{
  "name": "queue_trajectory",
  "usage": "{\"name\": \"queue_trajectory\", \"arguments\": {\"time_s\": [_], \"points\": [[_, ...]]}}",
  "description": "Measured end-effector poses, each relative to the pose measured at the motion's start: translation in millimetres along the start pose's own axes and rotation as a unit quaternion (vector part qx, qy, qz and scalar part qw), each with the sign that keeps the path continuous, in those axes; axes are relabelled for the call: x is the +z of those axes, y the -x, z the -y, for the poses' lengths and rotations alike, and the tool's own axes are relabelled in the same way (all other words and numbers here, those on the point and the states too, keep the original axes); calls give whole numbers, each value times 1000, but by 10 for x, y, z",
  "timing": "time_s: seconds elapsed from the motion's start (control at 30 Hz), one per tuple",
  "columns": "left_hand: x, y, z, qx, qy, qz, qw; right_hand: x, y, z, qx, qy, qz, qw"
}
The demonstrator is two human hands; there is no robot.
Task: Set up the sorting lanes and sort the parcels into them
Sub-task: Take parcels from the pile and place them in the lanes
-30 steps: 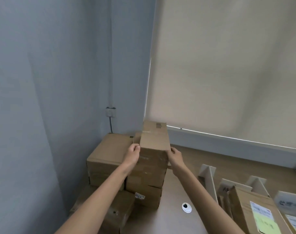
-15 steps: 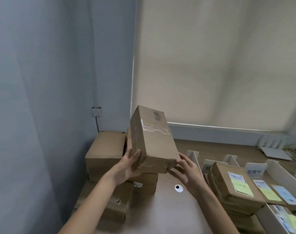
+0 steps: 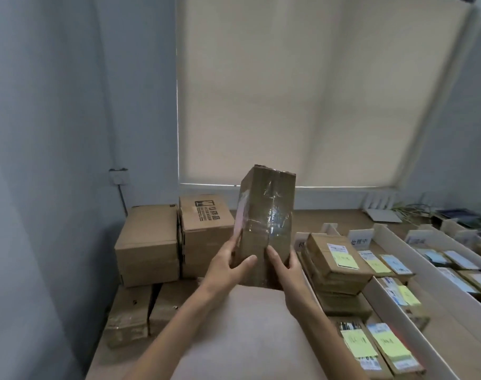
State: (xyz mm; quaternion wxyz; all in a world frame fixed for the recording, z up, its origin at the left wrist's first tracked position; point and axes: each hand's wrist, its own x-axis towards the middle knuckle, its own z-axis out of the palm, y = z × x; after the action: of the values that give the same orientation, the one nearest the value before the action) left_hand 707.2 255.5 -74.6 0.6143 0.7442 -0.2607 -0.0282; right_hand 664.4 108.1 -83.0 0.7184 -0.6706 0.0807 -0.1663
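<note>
Forearms come up from the bottom edge of my head view, over the pale table point(image 3: 242, 349). Low on the right, two flat parcels point(image 3: 356, 348) with yellow notes lie side by side in the nearest lane. Past the wrists, both hands grip one parcel. The left hand point(image 3: 224, 271) has its thumb laid across the near face and its fingers curled round the left side. The right hand point(image 3: 284, 274) mirrors it, with the thumb on the near face and the fingers wrapped round the right edge. The held parcel point(image 3: 265, 229) is a brown cardboard carton stood on end in front of me. It is banded with shiny clear tape and leans slightly away at the top. I cannot tell whether its lower end touches the table. Just to its right, a stack of labelled parcels point(image 3: 335, 270) sits in the first lane, the top one with a white label and a yellow note. More labelled parcels lie in the lanes beyond a long white divider point(image 3: 415, 255), and a small white sign card point(image 3: 360, 237) stands at the far end. To the left of the carton, unsorted boxes are piled against the wall. A printed box point(image 3: 206, 229) and a plain box point(image 3: 148, 242) rest on lower boxes point(image 3: 129, 316). Further back, a white device point(image 3: 380, 212) sits on the far table. A wall socket point(image 3: 119, 177) is on the blue wall, and a drawn cream blind point(image 3: 302, 91) covers the window.
</note>
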Motion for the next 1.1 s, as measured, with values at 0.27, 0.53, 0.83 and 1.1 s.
{"name": "queue_trajectory", "arguments": {"time_s": [0.27, 0.53, 0.83, 1.1], "points": [[-119, 89, 19, -25, 37, -154, 987, -656, 202, -45, 121, -188, 77, 972], [350, 335, -50, -157, 241, 85, 954, -926, 622, -68, 131, -149, 127, 972], [1092, 430, 64, -160, 226, 67, 959, -1267, 1088, -179, 86, 59, 1, 995], [2288, 533, -98, -151, 205, 177, 951, -2427, 1653, -101, 78, 35, -79, 993]]}}
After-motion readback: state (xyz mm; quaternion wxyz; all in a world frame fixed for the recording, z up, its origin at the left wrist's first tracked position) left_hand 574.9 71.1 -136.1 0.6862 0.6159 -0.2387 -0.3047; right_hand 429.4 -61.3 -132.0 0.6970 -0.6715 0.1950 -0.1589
